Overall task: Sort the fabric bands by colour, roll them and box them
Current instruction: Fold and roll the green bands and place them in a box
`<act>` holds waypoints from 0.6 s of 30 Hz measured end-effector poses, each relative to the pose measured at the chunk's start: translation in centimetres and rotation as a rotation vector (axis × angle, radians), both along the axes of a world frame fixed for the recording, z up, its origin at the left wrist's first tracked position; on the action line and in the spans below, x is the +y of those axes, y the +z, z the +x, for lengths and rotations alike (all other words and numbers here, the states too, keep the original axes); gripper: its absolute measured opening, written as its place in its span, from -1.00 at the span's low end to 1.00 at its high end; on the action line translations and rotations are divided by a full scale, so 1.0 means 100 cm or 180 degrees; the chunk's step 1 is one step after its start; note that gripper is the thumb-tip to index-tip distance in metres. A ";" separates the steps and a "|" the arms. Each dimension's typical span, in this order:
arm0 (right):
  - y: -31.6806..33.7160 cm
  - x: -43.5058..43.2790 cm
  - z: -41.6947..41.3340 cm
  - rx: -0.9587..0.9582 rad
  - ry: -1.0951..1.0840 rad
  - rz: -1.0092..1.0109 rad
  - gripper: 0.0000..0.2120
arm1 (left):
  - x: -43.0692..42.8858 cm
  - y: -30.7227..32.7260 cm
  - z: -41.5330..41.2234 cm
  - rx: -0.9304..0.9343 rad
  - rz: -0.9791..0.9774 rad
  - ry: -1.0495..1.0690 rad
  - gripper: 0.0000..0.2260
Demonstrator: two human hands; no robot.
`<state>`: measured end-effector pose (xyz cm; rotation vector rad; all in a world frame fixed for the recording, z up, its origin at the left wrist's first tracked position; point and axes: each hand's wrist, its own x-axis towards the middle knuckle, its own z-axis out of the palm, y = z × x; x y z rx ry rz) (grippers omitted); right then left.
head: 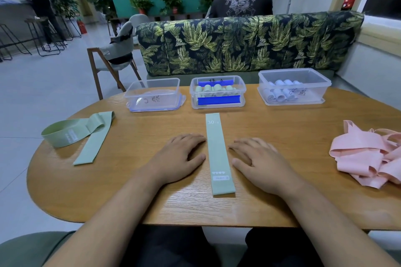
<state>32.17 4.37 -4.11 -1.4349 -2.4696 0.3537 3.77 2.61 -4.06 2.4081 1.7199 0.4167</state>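
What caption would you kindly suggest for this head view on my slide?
Open left hand and right hand flank a flat green band on the table, before the box of green rolls.

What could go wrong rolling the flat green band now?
The left hand and right hand lie beside the green band; a loose start may unroll.
The middle box looks nearly full of green rolls; another may not fit.
The loose bands at left sit at the table edge; might slide off.

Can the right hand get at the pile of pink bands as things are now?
Probably yes: the right hand rests flat beside the centre green band, and nothing stands between it and the pink bands.
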 end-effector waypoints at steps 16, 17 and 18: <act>-0.009 -0.035 0.011 0.0574 0.0700 0.0306 -0.72 | -0.064 0.000 0.025 -0.0545 0.0216 -0.0737 -0.82; -0.009 -0.036 0.010 0.0599 0.0707 0.0327 -0.73 | -0.064 0.000 0.025 -0.0528 0.0220 -0.0749 -0.82; -0.009 -0.036 0.010 0.0627 0.0716 0.0349 -0.74 | -0.064 0.000 0.025 -0.0513 0.0219 -0.0754 -0.82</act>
